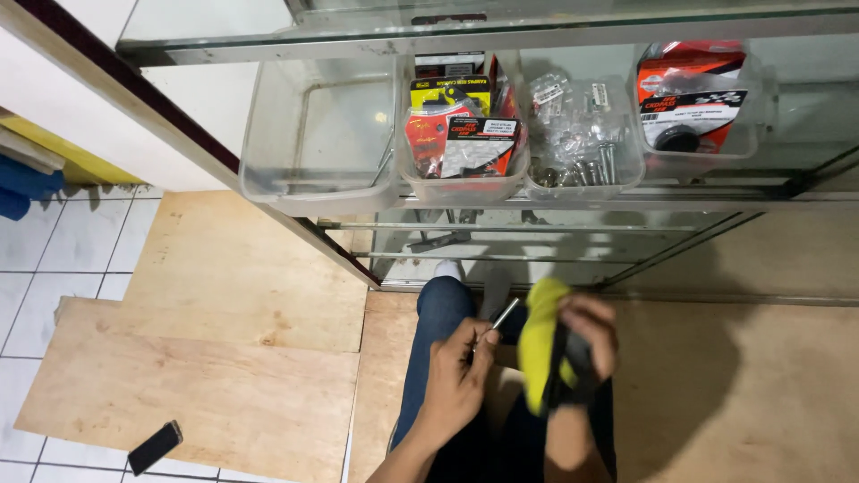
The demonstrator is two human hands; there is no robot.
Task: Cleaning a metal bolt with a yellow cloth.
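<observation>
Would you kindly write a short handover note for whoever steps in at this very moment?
Left hand: pinching a small metal bolt over the lap.
Right hand: gripping a yellow cloth with a black strap-like piece, blurred.
Glass cabinet shelf: one empty clear bin, one with packaged parts, one with bagged bolts, one with a red package.
Black phone on the plywood floor.
Done and left: cannot tell from this view.
</observation>
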